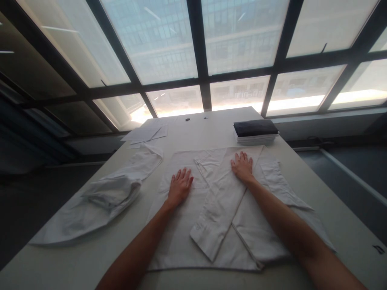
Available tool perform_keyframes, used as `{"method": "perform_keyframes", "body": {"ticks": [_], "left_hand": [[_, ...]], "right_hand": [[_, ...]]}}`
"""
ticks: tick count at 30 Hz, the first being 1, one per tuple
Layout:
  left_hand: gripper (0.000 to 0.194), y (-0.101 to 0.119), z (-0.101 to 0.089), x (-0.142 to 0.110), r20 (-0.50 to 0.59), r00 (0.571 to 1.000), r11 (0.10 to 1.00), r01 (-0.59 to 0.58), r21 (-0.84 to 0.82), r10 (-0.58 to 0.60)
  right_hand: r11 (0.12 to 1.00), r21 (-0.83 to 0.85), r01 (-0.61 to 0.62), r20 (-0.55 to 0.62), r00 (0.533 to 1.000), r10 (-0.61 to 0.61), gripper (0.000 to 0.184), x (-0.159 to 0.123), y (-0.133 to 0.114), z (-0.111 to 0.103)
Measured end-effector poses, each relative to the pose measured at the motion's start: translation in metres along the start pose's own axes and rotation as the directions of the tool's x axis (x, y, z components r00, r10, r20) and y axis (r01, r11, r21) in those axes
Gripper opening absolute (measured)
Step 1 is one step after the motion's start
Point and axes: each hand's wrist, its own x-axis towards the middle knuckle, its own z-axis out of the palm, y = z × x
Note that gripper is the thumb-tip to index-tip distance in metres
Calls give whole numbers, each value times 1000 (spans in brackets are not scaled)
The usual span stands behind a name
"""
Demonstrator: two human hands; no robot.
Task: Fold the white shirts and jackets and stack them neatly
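Observation:
A white long-sleeved garment (pixel 178 233) lies spread on the table in front of me, with one sleeve (pixel 208 229) laid slantwise across its middle. My left hand (pixel 180 186) rests flat on the garment's left part, fingers spread. Farther right, my right hand (pixel 242 166) presses flat on the upper end of the folded sleeve, its fingers apart as well. Neither hand grasps anything. Another sleeve or cuff (pixel 272 173) lies at the garment's right side, partly hidden behind my right forearm.
Another crumpled white cloth (pixel 105 197) lies along the left side of the white table (pixel 196 133). Loose paper sheets (pixel 145 132) are at the back left. A dark folded item (pixel 255 128) tops a white stack (pixel 256 139) at the back right. Large windows stand beyond.

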Motion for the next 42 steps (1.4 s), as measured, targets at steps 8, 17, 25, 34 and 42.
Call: {"method": "perform_keyframes", "body": {"ticks": [8,17,25,34,42], "left_hand": [[55,2,0,-1,2,998,998,-62,7,62],[53,2,1,-1,-8,998,998,-65,-16,65],[53,3,2,-2,-52,995,991,-95,-93,90],[61,49,-23,-23,-120,882,849,-470,-241,455],[67,112,-22,-18,56,747,729,-624,-281,662]], "right_hand": [[1000,0,17,-16,1000,-17,58,4,4,1],[956,50,289,114,949,-293,58,8,4,1],[996,-7,88,19,996,-88,59,6,0,4],[996,-1,91,11,996,-91,58,5,0,2],[996,4,88,11,996,-88,58,4,-1,-2]]}}
